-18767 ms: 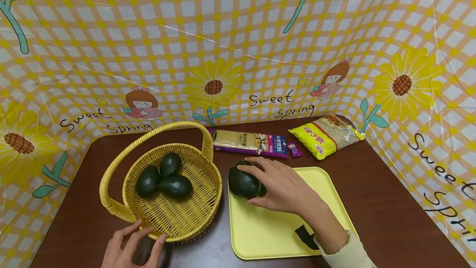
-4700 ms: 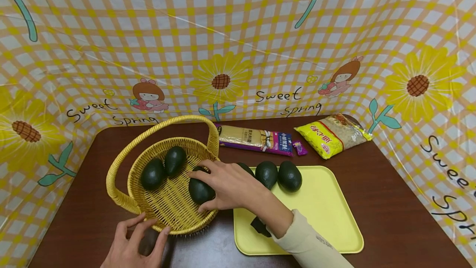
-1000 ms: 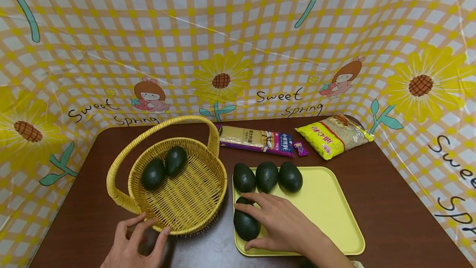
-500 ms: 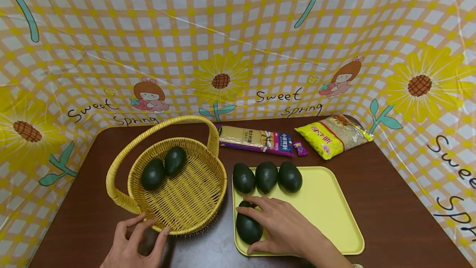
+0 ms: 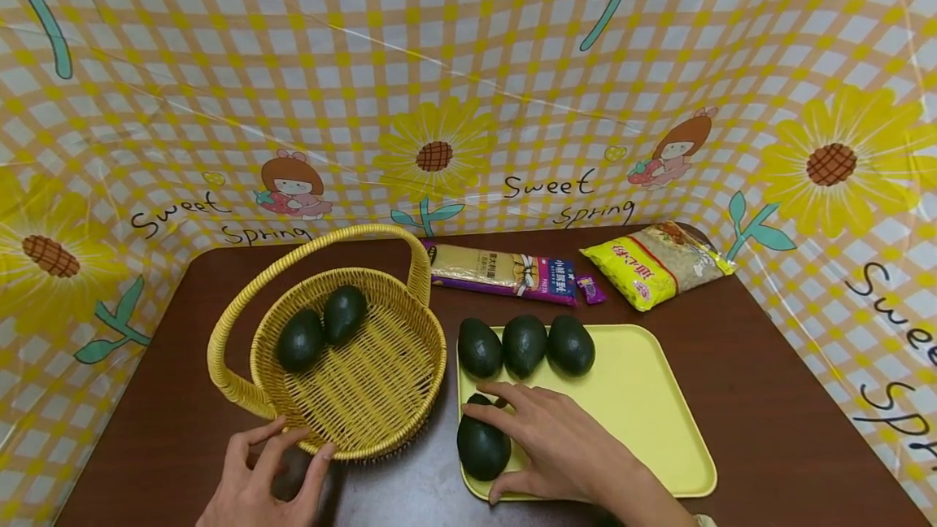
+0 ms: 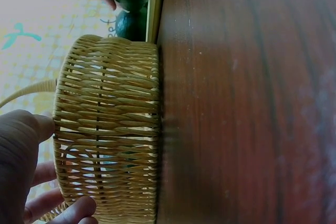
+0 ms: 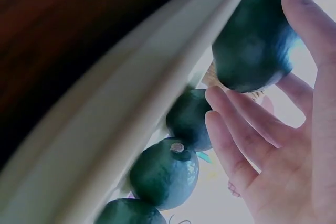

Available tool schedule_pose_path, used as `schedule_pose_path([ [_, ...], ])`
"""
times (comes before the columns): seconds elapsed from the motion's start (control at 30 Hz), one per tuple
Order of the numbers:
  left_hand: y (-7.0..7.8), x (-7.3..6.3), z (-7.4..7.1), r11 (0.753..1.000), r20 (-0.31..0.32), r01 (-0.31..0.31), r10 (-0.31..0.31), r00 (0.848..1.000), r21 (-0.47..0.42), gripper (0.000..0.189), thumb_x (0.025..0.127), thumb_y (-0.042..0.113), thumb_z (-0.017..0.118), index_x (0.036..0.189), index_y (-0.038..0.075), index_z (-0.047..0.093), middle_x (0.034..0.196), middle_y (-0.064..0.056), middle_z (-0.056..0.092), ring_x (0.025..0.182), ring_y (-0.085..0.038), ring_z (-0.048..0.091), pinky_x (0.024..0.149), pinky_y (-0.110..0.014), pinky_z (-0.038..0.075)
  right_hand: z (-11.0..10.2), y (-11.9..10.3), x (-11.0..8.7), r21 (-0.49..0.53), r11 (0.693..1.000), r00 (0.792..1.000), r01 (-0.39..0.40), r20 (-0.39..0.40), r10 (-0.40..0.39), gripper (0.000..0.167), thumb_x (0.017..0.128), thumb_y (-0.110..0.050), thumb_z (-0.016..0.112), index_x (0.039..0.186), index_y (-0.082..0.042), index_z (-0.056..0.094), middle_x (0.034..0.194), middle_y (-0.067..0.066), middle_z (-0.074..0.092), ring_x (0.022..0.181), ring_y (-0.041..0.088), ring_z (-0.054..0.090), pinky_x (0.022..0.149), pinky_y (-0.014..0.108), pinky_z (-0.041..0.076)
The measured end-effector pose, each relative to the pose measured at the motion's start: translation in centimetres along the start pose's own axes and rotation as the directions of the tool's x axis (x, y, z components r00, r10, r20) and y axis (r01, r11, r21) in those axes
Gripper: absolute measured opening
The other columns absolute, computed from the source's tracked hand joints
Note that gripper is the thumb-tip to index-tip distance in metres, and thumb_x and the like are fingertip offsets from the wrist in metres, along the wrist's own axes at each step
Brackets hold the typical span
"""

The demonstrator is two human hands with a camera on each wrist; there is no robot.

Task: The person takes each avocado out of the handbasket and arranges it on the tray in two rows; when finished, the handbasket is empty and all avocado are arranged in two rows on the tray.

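Observation:
My right hand (image 5: pixel 560 446) holds a dark green avocado (image 5: pixel 483 452) at the near left corner of the yellow tray (image 5: pixel 637 421). In the right wrist view the thumb lies along one side of that avocado (image 7: pixel 254 40), with fingers on the other. Three more avocados (image 5: pixel 525 346) form a row along the tray's far edge. At the near left rim of the yellow wicker basket (image 5: pixel 441 348), my left hand (image 5: pixel 256 478) grips with thumb and fingers; the left wrist view shows the thumb (image 6: pixel 44 127) on the rim. Two avocados (image 5: pixel 301 341) lie inside the basket, at its far left.
Behind the tray lie a pasta packet (image 5: pixel 498 273), a small purple wrapped packet (image 5: pixel 590 290) and a yellow bag (image 5: pixel 655 267). The basket's tall handle (image 5: pixel 315 250) arches up over its far left side. A checked, flowered cloth (image 5: pixel 468 63) hangs around the dark wooden table (image 5: pixel 747 381).
An avocado has gone from the basket to the tray's near left corner in my right hand. Over the last second it shifts only slightly there. My left hand stays at the basket rim.

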State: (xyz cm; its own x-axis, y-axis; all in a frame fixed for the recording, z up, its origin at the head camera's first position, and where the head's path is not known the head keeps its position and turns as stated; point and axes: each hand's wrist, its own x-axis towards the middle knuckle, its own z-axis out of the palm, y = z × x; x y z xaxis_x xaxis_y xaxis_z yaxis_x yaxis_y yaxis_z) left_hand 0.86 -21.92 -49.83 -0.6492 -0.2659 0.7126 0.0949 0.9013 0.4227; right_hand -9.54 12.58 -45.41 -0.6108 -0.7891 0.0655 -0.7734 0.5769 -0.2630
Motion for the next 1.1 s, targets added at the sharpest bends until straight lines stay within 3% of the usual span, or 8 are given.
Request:
schedule_pose_path([
  [0.3, 0.2, 0.0, -0.1, 1.000, -0.003, 0.006, -0.006, 1.000, 0.003, 0.059, 0.100, 0.066, 0.065, 0.095, 0.011, 0.083, 0.098, -0.019, 0.066, 0.052, -0.017, 0.058, 0.044, -0.028, 0.040, -0.2, -0.1, 0.1, 0.011, 1.000, 1.000, -0.003, 0.008, 0.003, 0.088, 0.083, -0.084, 0.069, 0.155, -0.035, 0.057, 0.158, 0.000, 0.055, 0.138, 0.021, 0.059, 0.105, 0.054, 0.056],
  [0.5, 0.2, 0.0, -0.1, 1.000, -0.005, 0.008, -0.008, 1.000, 0.002, 0.058, 0.100, 0.066, 0.066, 0.094, 0.010, 0.082, 0.099, -0.019, 0.066, 0.053, -0.017, 0.058, 0.044, -0.028, 0.040, -0.4, -0.1, 0.1, -0.053, 0.997, 0.997, 0.047, -0.060, -0.050, 0.091, 0.081, -0.085, 0.071, 0.153, -0.031, 0.059, 0.156, 0.001, 0.056, 0.139, 0.020, 0.059, 0.104, 0.050, 0.057],
  [0.63, 0.3, 0.0, -0.2, 1.000, 0.007, 0.014, -0.014, 1.000, 0.003, 0.050, 0.097, 0.059, 0.073, 0.095, 0.010, 0.082, 0.100, -0.019, 0.066, 0.053, -0.018, 0.058, 0.044, -0.030, 0.040, -0.7, -0.1, 0.2, -0.080, 0.994, 0.992, 0.071, -0.100, -0.079, 0.090, 0.081, -0.082, 0.074, 0.153, -0.030, 0.060, 0.154, 0.001, 0.059, 0.136, 0.019, 0.060, 0.104, 0.049, 0.056],
  [0.93, 0.3, 0.0, -0.3, 1.000, 0.017, 0.017, -0.016, 1.000, -0.001, 0.040, 0.093, 0.051, 0.082, 0.096, 0.011, 0.082, 0.100, -0.019, 0.065, 0.054, -0.018, 0.059, 0.044, -0.030, 0.041, -1.8, -0.5, 0.8, -0.122, 0.983, 0.979, 0.134, -0.138, -0.150, 0.080, 0.090, -0.072, 0.075, 0.154, -0.028, 0.057, 0.151, 0.002, 0.060, 0.129, 0.020, 0.063, 0.100, 0.049, 0.058],
  [1.1, 0.4, 0.1, -0.4, 1.000, 0.019, 0.019, -0.020, 1.000, 0.003, 0.036, 0.090, 0.045, 0.086, 0.096, 0.010, 0.083, 0.100, -0.019, 0.065, 0.053, -0.017, 0.060, 0.045, -0.029, 0.043, -2.6, -0.8, 1.4, -0.120, 0.983, 0.980, 0.138, -0.126, -0.153, 0.077, 0.093, -0.068, 0.075, 0.156, -0.028, 0.056, 0.153, 0.003, 0.060, 0.130, 0.021, 0.063, 0.100, 0.049, 0.059],
])
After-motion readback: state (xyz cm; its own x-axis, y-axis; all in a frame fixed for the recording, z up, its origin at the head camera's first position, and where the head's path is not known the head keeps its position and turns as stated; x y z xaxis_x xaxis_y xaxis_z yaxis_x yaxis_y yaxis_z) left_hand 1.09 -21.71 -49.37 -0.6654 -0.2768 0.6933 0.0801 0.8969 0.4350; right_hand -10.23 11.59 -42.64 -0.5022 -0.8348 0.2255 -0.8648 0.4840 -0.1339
